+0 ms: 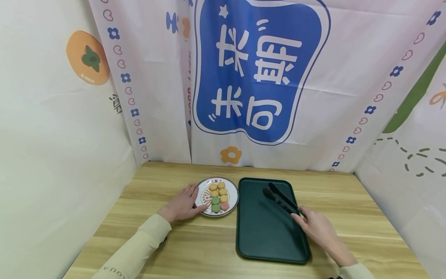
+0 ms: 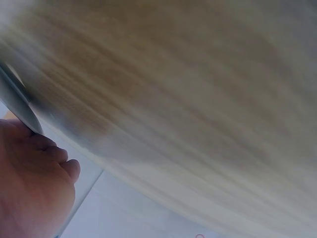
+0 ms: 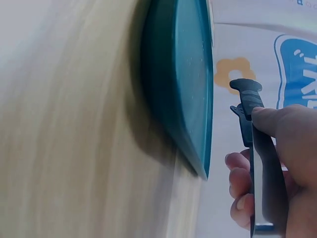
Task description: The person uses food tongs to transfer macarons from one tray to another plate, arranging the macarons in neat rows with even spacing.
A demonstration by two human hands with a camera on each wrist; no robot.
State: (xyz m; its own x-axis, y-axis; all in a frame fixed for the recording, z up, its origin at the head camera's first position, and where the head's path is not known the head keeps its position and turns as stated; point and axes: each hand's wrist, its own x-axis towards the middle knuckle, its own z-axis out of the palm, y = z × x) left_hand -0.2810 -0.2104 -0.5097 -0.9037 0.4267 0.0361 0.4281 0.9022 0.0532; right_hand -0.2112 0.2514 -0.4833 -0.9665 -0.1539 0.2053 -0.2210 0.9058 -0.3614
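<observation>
A white round plate (image 1: 202,193) with a printed pattern and dark rim stands on the table's left-middle part. On it sit small macarons (image 1: 215,199) in yellow, green and pink, side by side in two rows. My left hand (image 1: 182,202) holds the plate's left edge, thumb at the near rim; in the left wrist view its curled fingers (image 2: 60,156) show by the plate's edge (image 2: 22,106). My right hand (image 1: 318,228) grips black tongs (image 1: 283,201) by the handle end. Their tips hang apart over the dark green tray (image 1: 265,236), with nothing between them.
The tray lies just right of the plate, its raised rim (image 3: 176,99) showing in the right wrist view. Both stand on a wood-grain table (image 1: 195,252). A printed curtain (image 1: 160,116) hangs behind the table, and white walls (image 1: 62,155) stand at both sides.
</observation>
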